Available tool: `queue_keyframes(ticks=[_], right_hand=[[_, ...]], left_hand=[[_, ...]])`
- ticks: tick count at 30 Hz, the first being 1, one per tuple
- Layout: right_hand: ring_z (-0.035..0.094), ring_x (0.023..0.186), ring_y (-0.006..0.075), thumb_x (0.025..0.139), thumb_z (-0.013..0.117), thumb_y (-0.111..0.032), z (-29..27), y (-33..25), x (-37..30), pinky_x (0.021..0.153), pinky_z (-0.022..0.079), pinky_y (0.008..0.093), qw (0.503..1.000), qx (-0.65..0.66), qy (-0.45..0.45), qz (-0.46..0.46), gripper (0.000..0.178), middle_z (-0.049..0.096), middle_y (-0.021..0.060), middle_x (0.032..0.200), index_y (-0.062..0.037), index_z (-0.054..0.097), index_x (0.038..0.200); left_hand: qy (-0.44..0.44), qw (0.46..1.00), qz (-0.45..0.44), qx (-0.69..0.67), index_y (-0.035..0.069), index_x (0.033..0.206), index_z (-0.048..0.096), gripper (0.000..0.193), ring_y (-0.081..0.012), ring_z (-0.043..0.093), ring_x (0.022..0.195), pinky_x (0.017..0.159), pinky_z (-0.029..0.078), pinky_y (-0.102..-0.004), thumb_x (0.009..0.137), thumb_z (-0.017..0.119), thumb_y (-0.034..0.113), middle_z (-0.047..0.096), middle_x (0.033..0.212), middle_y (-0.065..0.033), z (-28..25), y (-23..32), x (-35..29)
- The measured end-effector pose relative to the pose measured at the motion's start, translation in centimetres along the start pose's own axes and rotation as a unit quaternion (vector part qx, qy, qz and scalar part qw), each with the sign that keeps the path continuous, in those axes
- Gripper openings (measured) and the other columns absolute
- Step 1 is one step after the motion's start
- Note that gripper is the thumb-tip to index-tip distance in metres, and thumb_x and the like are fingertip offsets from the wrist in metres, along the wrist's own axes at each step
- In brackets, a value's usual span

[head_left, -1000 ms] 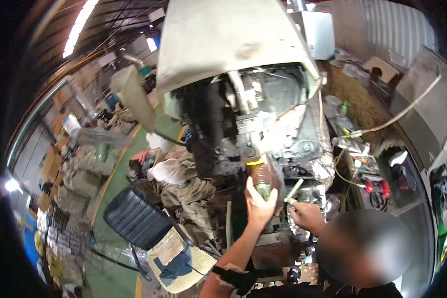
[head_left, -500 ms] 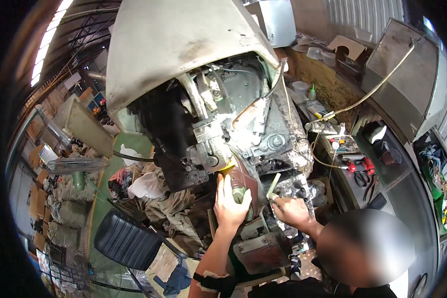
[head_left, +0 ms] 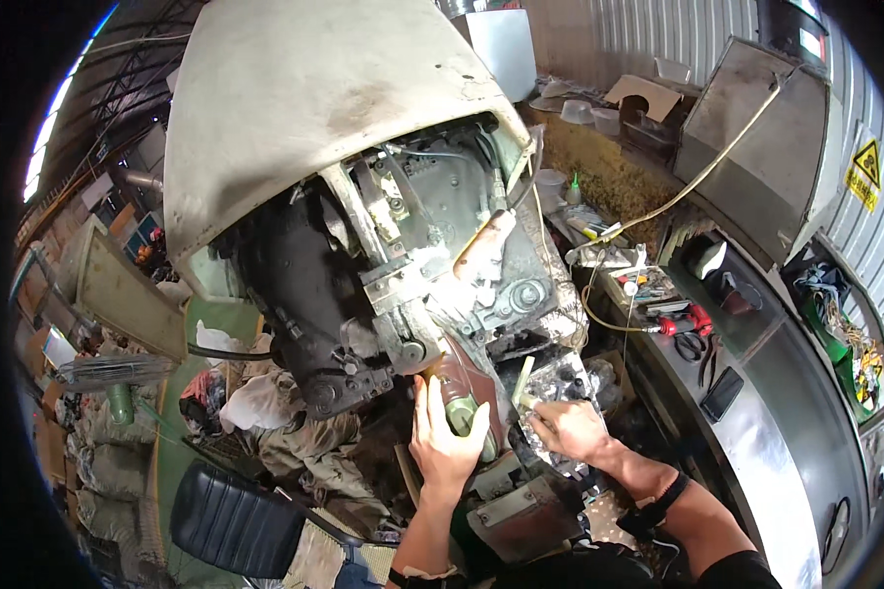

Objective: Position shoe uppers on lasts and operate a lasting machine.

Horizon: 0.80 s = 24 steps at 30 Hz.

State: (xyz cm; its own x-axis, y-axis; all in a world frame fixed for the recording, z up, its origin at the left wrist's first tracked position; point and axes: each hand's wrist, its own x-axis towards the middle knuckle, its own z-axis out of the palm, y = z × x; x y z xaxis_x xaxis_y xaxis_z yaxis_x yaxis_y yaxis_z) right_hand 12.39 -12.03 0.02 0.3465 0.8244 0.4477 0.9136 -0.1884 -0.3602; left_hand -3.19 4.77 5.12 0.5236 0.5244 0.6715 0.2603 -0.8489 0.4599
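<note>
A brown leather shoe upper (head_left: pixel 449 369) with a green last (head_left: pixel 462 416) showing inside it sits at the front of a large machine (head_left: pixel 432 294). My left hand (head_left: pixel 444 440) wraps around its near side, fingers along the left and thumb over the green part. The upper's far end lies under the machine's bright metal head (head_left: pixel 403 339). To the right, my right hand (head_left: pixel 568 429) closes around the lower end of a pale rod (head_left: pixel 524 381) that stands tilted beside the machine's bed. What the rod joins is hidden by my fingers.
A beige hood (head_left: pixel 304 118) overhangs the machine. On the right, a grey bench (head_left: pixel 756 393) holds a red-handled tool (head_left: pixel 686 321), scissors and a black phone (head_left: pixel 722 393). A cream cable (head_left: pixel 697 196) crosses above. A black padded chair (head_left: pixel 236 520) and cloth heaps (head_left: pixel 319 452) stand left.
The view has shifted, so the machine sits slightly further left. A yellow piece at my left fingertips no longer shows. Both hands keep their holds.
</note>
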Motion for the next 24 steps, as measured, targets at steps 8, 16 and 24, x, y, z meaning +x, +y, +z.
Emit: queue_keyframes(ticks=[8,16,24], right_hand=[[0.060,0.124,0.0515,0.089,0.080,-0.041,-2.2,-7.8,4.9,0.113,0.044,0.0507,0.946,0.281,-0.095,0.130,0.118,0.054,0.0364,0.142,-0.0097,-0.002,0.166],[0.017,0.156,0.0448,0.068,0.091,-0.015,1.1,-11.2,6.8,0.128,0.019,0.0404,0.970,0.232,-0.032,0.064,0.133,0.013,0.0345,0.166,0.0092,-0.002,0.161],[0.032,0.149,0.0342,0.069,0.086,-0.003,-1.1,-12.6,6.6,0.124,0.027,0.0381,0.882,0.415,-0.047,0.219,0.126,0.032,0.0253,0.161,-0.0004,0.004,0.165]], left_hand=[[0.038,0.897,-0.240,-0.369,-0.011,0.131,0.060,0.032,-0.0207,0.070,0.113,0.099,0.053,-0.0315,0.103,0.062,0.005,0.070,0.128,-0.0185,-1.3,-6.3,-3.1],[0.065,0.835,-0.391,-0.381,-0.009,0.125,0.064,0.030,-0.0202,0.072,0.106,0.092,0.057,-0.0305,0.103,0.064,0.011,0.073,0.116,-0.0147,-4.4,-9.1,-10.4],[0.059,0.816,-0.378,-0.433,-0.006,0.131,0.063,0.033,-0.0187,0.071,0.105,0.094,0.057,-0.0308,0.103,0.066,0.013,0.071,0.120,-0.0140,-6.1,-5.1,-8.5]])
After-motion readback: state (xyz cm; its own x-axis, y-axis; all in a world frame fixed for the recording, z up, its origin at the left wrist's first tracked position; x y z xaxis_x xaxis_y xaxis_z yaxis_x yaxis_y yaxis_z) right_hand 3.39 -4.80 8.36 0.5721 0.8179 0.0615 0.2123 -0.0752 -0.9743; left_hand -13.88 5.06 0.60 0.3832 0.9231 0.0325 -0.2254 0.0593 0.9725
